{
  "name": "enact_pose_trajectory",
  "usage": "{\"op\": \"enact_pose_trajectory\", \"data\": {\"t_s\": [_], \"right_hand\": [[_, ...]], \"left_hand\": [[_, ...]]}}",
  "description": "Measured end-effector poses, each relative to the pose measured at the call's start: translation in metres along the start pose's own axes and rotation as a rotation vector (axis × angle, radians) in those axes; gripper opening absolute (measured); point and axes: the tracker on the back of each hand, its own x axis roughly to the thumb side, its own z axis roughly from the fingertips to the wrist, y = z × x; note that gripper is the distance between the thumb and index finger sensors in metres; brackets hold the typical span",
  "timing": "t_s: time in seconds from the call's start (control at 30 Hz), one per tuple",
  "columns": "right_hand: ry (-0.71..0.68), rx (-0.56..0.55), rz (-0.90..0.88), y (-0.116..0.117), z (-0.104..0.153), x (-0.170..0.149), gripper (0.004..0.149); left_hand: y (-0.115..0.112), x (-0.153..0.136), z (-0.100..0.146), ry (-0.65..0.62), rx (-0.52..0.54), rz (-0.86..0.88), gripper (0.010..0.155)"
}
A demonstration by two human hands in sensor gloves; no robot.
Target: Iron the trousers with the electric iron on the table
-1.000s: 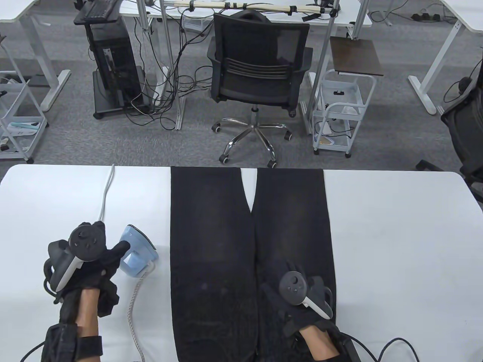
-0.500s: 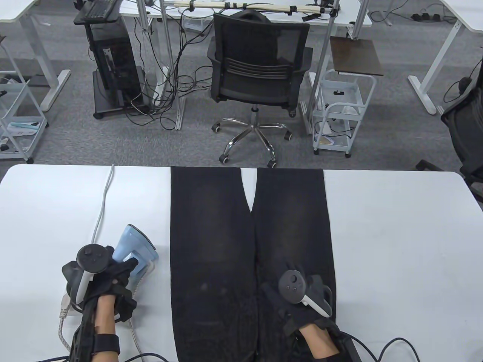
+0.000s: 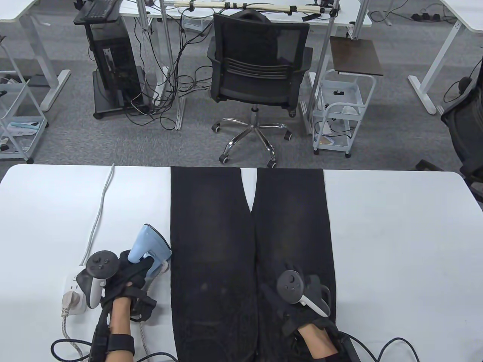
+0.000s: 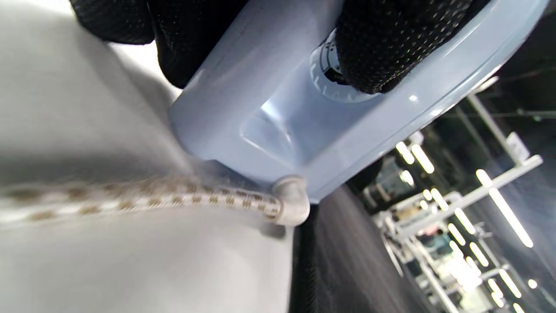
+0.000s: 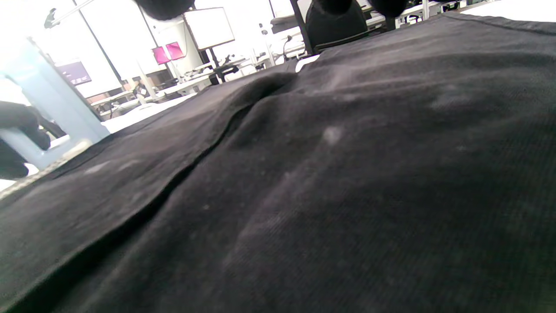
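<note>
Black trousers (image 3: 211, 233) lie flat on the white table (image 3: 396, 233), legs pointing away from me. They fill the right wrist view (image 5: 347, 174). A light blue electric iron (image 3: 151, 245) stands just left of the trousers' left edge. My left hand (image 3: 132, 275) grips its handle; in the left wrist view my fingers (image 4: 378, 48) wrap the blue iron body (image 4: 282, 121), one over the dial. My right hand (image 3: 298, 294) rests flat on the right trouser leg, near me. The iron also shows in the right wrist view (image 5: 47, 104).
A white power strip (image 3: 73, 296) with a plug lies left of my left hand. The iron's braided cord (image 3: 141, 332) (image 4: 130, 200) trails toward me. A white cable (image 3: 100, 211) runs to the far edge. A black office chair (image 3: 256, 71) stands beyond the table.
My left hand has moved right with the iron, bringing it up to the trousers' left edge. The power strip has come into view. My right hand has stayed put.
</note>
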Motion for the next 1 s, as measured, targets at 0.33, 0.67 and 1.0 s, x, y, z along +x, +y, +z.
{"op": "enact_pose_trajectory", "data": {"t_s": [0.33,0.67,1.0], "right_hand": [[-0.026,-0.004,0.011,0.002,0.001,0.006,0.08],[-0.145,0.09,0.123,0.027,0.002,0.038,0.081],[-0.156,0.39,0.183,0.06,-0.013,0.029,0.083]], "left_hand": [[0.019,0.071,0.031,-0.211,-0.054,-0.265,0.039],[-0.045,0.167,0.106,-0.437,-0.414,-0.63,0.044],[-0.126,0.162,0.101,-0.377,-0.522,-0.95,0.046]]}}
